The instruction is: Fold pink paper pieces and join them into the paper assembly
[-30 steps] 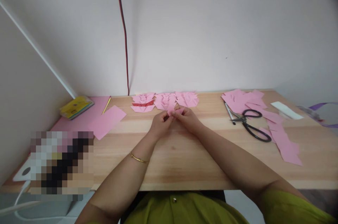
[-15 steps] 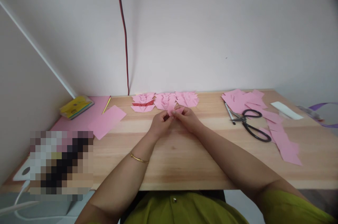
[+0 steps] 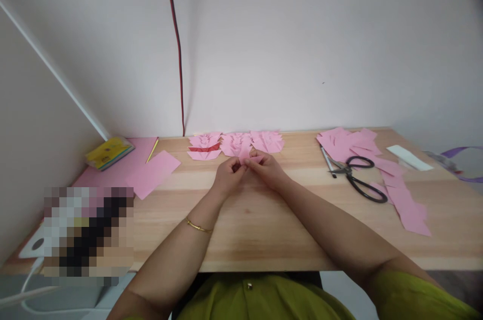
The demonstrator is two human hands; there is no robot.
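Observation:
Between my two hands is a small folded piece of pink paper (image 3: 245, 152), pinched from both sides above the middle of the table. The fingers of my left hand (image 3: 229, 175) are closed on its left part. My right hand (image 3: 267, 169) grips the right part with thumb and fingers, and the two thumbs almost meet. Fingers cover much of the piece, so its full shape is hidden. Just behind lie several folded pink paper pieces (image 3: 267, 142) in groups, one group with a red strip (image 3: 204, 149) across it.
At right, black-handled scissors (image 3: 349, 171) and a pen (image 3: 327, 160) lie by loose pink papers (image 3: 405, 204) and a white strip (image 3: 409, 157). Pink sheets (image 3: 156, 171), a pencil (image 3: 152, 151) and a yellow packet (image 3: 108, 153) are at left. A blurred patch hides the front left.
The right flap of the pink paper looks flatter and lower between my fingers. My hands have shifted only slightly; everything else stays in place.

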